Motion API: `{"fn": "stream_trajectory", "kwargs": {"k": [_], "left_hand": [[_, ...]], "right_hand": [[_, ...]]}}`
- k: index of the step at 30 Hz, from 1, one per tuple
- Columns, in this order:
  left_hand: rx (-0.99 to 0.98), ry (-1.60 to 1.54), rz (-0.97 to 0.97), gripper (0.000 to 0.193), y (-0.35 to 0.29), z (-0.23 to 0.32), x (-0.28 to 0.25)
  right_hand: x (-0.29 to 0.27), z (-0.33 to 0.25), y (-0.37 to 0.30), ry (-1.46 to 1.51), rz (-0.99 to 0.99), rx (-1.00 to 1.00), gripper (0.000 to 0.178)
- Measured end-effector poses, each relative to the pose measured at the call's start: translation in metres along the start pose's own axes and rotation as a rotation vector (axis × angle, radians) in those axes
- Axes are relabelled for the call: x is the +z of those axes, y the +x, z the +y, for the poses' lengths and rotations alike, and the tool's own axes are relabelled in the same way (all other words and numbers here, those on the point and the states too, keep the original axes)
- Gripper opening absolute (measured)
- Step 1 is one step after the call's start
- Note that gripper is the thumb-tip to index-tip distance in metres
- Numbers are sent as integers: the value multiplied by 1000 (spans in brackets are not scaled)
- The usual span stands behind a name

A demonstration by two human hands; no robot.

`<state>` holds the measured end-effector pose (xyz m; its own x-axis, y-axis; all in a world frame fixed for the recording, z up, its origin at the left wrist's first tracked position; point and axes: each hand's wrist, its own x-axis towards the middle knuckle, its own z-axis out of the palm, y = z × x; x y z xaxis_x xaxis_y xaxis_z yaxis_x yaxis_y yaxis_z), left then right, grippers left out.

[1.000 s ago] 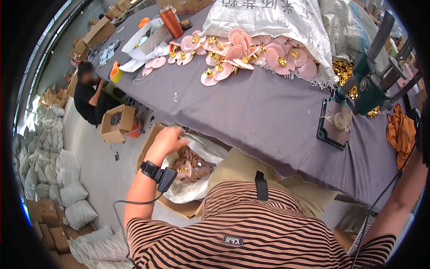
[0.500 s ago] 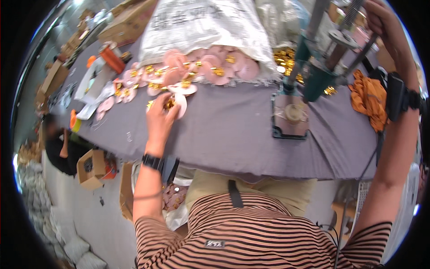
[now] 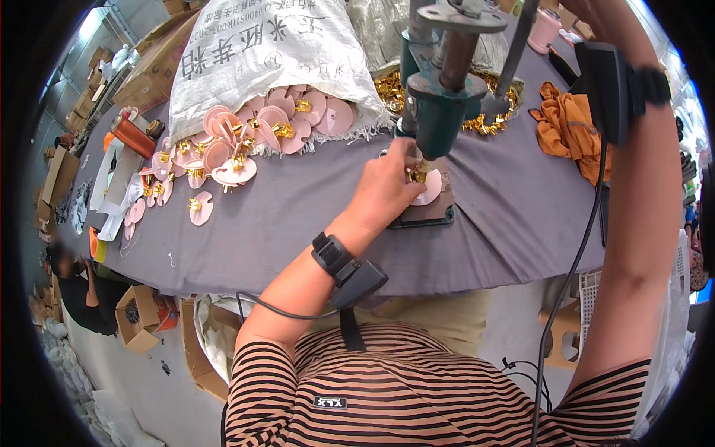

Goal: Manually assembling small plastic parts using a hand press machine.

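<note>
My left hand (image 3: 380, 186) is closed on a pale pink disc (image 3: 429, 191) with a shiny gold clip on it, and holds it over the base plate (image 3: 436, 218) of a green hand press. Right above the disc hangs the press's dark green head (image 3: 441, 123), close to my fingertips. My right arm (image 3: 652, 201) reaches up along the right side, past the press's metal lever (image 3: 514, 67). The right hand itself lies beyond the top edge. Several pink discs with gold clips (image 3: 234, 171) lie heaped at the mouth of a white woven sack (image 3: 268, 59).
Gold pieces (image 3: 488, 123) lie behind the press. To its right are an orange cloth (image 3: 570, 127) and a pink thread cone (image 3: 544, 31). A copper-coloured spool (image 3: 136, 135) stands at the table's left. On the floor sits an open cardboard box (image 3: 141, 320), near a seated person.
My left hand has gone from the heap to the press, carrying a pink disc. The right hand has passed out of view at the top. The view has shifted to the right.
</note>
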<state>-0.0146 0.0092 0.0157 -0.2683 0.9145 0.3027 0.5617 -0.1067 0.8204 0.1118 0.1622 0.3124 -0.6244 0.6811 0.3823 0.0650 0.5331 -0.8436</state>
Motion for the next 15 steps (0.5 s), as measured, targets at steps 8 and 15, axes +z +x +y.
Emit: {"fn": "stream_trajectory", "kwargs": {"k": [8,15], "left_hand": [[-93,26,-12,79,6,4,10],[-72,-11,20,86,1,-10,7]], "right_hand": [[2,4,-4,-50,110,-109,7],[21,82,-241,-311,50,-583,19]]}}
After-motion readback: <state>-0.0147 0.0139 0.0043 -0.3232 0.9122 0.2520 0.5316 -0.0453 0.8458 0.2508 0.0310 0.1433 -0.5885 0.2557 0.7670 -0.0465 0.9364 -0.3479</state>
